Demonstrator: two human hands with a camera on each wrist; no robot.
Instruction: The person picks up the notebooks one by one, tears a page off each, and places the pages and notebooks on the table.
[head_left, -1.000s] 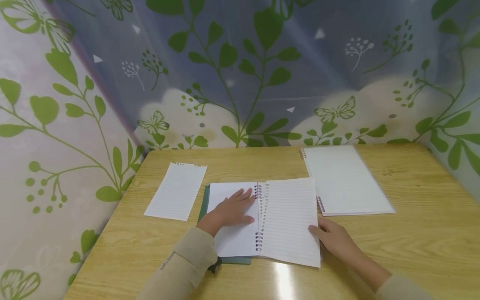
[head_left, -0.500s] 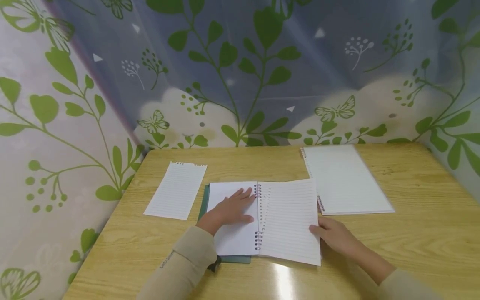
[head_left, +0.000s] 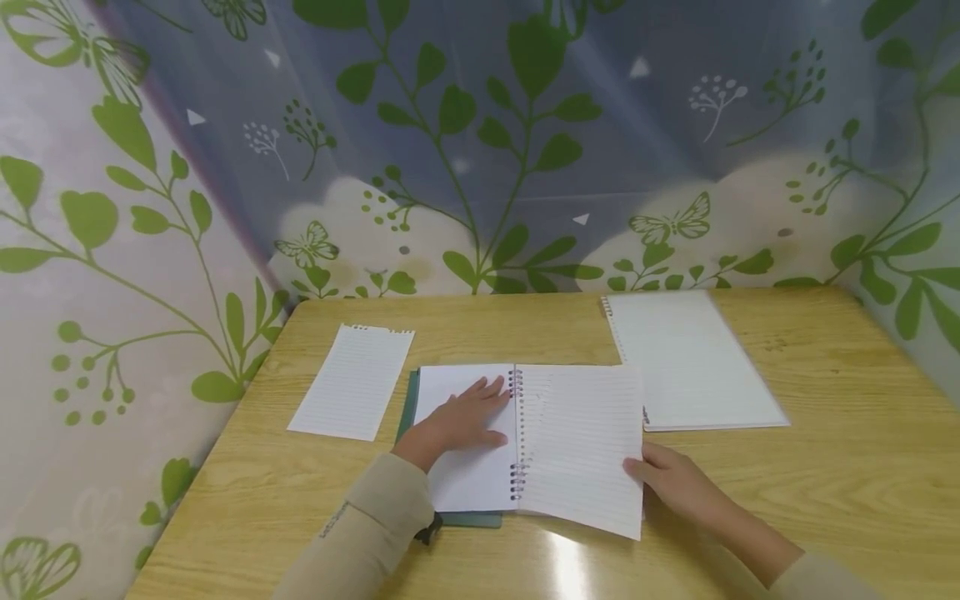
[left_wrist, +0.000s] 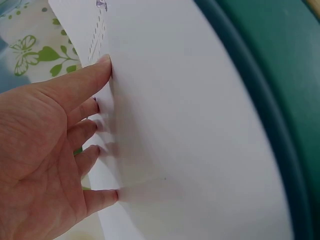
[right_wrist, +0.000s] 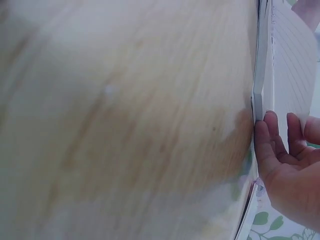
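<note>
A spiral notebook with a green cover [head_left: 472,520] lies spread out, its metal rings [head_left: 517,483] down the middle. My left hand [head_left: 457,423] rests on the blank left page [head_left: 472,483], fingers spread and tips touching the paper, as the left wrist view also shows. On the right side, a lined sheet [head_left: 581,450] stands slightly askew, its punched hole edge slanting away from the rings toward the top. My right hand [head_left: 678,483] pinches that sheet's outer edge between thumb and index finger [right_wrist: 295,132]. Its other fingers touch the page stack below.
A loose lined sheet [head_left: 352,383] with a torn perforated top lies at the left of the wooden table [head_left: 847,500]. A larger spiral notebook [head_left: 693,358] with a pale cover lies at the back right, partly overlapped by the lined sheet. Patterned curtains [head_left: 480,150] hang behind.
The lined sheet has shifted right at its top, its hole edge pulling farther from the upper rings. My right hand has moved slightly right and down with it. The left hand stays put.
</note>
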